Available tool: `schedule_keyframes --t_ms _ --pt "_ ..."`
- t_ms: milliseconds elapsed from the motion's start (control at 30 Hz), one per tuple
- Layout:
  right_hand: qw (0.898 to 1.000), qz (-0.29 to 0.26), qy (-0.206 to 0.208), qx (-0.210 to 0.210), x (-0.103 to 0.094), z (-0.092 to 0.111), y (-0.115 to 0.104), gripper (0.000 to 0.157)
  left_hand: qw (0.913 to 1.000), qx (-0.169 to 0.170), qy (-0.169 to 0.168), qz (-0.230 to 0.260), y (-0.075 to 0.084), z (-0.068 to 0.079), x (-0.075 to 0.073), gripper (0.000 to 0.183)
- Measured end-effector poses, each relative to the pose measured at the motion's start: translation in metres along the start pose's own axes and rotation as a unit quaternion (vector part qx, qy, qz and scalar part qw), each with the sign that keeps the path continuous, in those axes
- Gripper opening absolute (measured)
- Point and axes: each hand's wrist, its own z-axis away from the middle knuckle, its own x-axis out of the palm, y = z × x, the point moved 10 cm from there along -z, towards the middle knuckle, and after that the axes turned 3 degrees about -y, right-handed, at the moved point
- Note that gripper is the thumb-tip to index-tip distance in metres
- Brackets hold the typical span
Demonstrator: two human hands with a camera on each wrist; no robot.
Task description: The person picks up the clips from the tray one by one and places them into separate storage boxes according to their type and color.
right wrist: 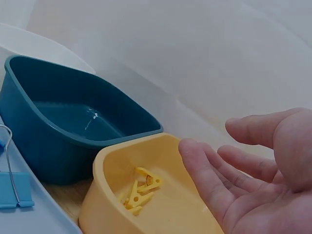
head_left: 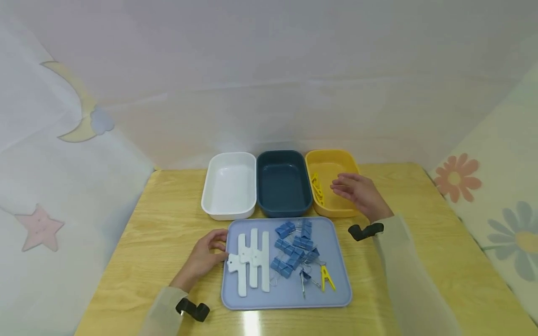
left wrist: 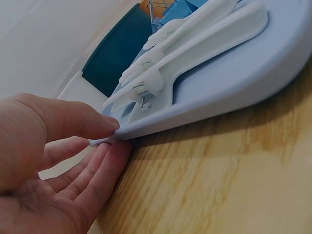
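My left hand pinches the left rim of a pale blue tray, thumb on top and fingers below, as the left wrist view shows. Beside it on the tray lie three white clips with long flat jaws. Several blue binder clips are heaped on the tray's right half, and one yellow clothespin lies near its lower right corner. My right hand hovers over the yellow bin, fingers apart and nothing between them. Yellow clothespins lie inside that bin along its left side.
Left of the yellow bin stand a dark teal bin and a white bin, side by side behind the tray. All of it sits on a wooden table, with pale cloth hanging at the back and sides.
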Motion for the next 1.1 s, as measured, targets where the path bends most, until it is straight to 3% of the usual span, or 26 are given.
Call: schedule_keyframes --t_ms 167,333,633,833,1100 --pt "1.0 -0.006 -0.001 0.0 0.003 0.006 0.004 0.031 0.9999 -0.006 -0.01 0.007 -0.004 -0.001 0.0 0.061" --pt "1.0 0.024 0.006 0.003 0.007 0.012 0.009 0.033 0.9996 -0.016 -0.009 0.021 -0.008 0.0 -0.001 0.062" --pt "1.0 0.02 -0.008 -0.015 0.011 0.024 0.011 0.032 0.9995 -0.009 -0.017 0.027 -0.007 -0.001 0.0 0.062" --pt "0.999 0.006 -0.033 -0.029 0.012 0.034 0.016 0.029 0.9993 -0.014 -0.008 0.034 -0.013 0.0 -0.001 0.061" --pt "0.998 0.03 -0.041 -0.036 0.003 0.047 0.028 0.026 0.999 -0.019 0.006 0.041 -0.014 -0.004 0.0 0.059"
